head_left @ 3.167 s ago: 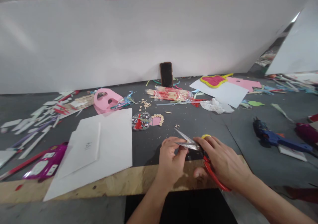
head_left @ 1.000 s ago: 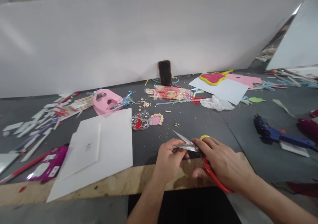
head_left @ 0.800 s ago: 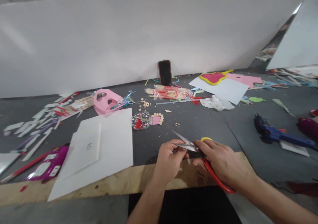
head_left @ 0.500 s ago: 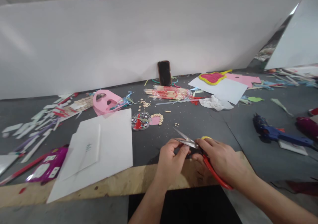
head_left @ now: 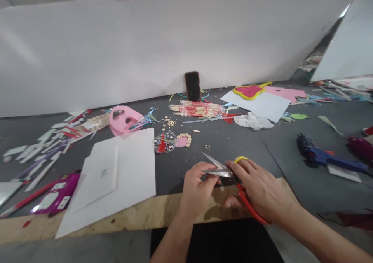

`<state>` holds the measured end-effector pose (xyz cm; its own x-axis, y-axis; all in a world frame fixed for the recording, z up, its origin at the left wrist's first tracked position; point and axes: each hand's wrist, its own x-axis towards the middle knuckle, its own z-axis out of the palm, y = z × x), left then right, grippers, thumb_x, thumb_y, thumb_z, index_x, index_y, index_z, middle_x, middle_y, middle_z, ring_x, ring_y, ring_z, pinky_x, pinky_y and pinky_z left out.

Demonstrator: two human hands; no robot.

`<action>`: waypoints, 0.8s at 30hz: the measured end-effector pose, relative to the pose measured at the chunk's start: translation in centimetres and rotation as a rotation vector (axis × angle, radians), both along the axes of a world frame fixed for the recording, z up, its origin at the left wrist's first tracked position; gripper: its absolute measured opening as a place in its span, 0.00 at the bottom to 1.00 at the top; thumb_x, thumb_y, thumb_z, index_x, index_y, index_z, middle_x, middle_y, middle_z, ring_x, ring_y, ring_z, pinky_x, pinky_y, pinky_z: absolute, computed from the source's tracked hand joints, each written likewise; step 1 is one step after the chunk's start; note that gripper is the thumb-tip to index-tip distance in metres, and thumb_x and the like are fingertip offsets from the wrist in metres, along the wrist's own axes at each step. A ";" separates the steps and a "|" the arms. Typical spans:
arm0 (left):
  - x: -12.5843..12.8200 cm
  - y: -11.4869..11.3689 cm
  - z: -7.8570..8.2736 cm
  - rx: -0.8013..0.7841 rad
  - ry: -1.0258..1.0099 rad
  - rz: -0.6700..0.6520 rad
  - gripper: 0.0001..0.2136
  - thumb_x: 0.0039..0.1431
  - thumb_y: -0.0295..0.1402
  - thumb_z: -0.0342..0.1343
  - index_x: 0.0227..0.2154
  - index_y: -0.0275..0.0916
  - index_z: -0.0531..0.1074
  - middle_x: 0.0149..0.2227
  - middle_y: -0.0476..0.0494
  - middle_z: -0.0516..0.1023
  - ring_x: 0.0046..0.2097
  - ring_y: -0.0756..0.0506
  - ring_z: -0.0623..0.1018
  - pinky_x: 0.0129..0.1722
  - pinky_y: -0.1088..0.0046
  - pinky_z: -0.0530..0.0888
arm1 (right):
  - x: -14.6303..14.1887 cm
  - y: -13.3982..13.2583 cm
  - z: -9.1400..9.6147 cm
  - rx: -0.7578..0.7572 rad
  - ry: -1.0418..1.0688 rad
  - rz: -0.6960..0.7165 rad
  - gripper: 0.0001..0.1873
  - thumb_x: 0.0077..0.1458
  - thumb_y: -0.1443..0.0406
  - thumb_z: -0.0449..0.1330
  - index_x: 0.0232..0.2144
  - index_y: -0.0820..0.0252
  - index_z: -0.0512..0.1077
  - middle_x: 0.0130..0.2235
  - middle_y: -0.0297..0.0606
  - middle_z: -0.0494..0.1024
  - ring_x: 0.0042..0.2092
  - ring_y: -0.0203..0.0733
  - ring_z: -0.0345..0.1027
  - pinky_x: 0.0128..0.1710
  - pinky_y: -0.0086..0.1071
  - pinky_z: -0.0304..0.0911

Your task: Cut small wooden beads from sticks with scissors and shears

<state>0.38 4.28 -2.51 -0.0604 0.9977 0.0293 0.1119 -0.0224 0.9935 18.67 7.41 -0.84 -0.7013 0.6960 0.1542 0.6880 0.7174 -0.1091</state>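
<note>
My right hand [head_left: 258, 183] grips scissors [head_left: 223, 172] with red handles that show yellow on the inside. Their blades are parted and point left, over the fingers of my left hand [head_left: 198, 185]. That hand is pinched closed near the blades; a tiny pale piece seems to be at its fingertips, too hidden to name. Beyond the blades lie a few small beige bits [head_left: 207, 146]. A pink square edged with beige pieces [head_left: 183, 141] sits further left, touching a clear flower-shaped case [head_left: 164, 142] with small colourful bits inside.
White sheets [head_left: 131, 169] and a purple packet [head_left: 60, 193] lie on the left. A blue glue gun [head_left: 329, 156] rests on the right. At the back, a phone [head_left: 192, 86] leans on the white panel behind bagged wooden sticks [head_left: 201, 109].
The scissor blades have spread wider, and my right thumb has swung down and away from the left hand. My left hand has shifted slightly left.
</note>
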 end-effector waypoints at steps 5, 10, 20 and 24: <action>-0.3 0.0 0.3 -0.147 -0.146 -0.095 0.05 0.52 0.26 0.54 0.26 0.36 0.75 0.20 0.51 0.71 0.24 0.52 0.69 0.28 0.77 0.66 | -0.1 -0.3 0.7 0.063 0.001 -0.011 0.19 0.59 0.55 0.55 0.46 0.62 0.67 0.39 0.44 0.76 0.37 0.47 0.72 0.26 0.33 0.64; 0.0 0.1 0.0 -0.145 -0.176 -0.053 0.08 0.55 0.30 0.53 0.24 0.36 0.73 0.20 0.50 0.71 0.25 0.51 0.70 0.29 0.76 0.66 | -0.7 -0.5 1.1 0.054 -0.050 -0.075 0.11 0.61 0.56 0.54 0.37 0.56 0.68 0.31 0.35 0.75 0.27 0.41 0.69 0.18 0.30 0.55; 0.2 0.1 0.3 -0.116 -0.168 -0.011 0.07 0.56 0.33 0.53 0.26 0.36 0.72 0.21 0.50 0.71 0.26 0.51 0.71 0.30 0.76 0.67 | -0.2 0.4 0.1 0.001 -0.001 -0.016 0.19 0.60 0.56 0.53 0.49 0.62 0.65 0.40 0.45 0.75 0.38 0.49 0.72 0.30 0.37 0.66; 0.1 0.1 0.2 -0.099 -0.153 0.009 0.08 0.57 0.33 0.53 0.27 0.36 0.73 0.21 0.50 0.71 0.27 0.50 0.72 0.31 0.75 0.68 | -0.4 0.4 0.5 -0.090 0.028 -0.011 0.25 0.55 0.55 0.58 0.51 0.62 0.64 0.42 0.48 0.75 0.42 0.52 0.71 0.35 0.40 0.67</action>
<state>0.48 4.37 -2.32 -0.0655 0.9947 -0.0795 -0.0413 0.0769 0.9962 18.31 7.83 -0.35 -0.6899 0.7155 0.1103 0.6915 0.6963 -0.1921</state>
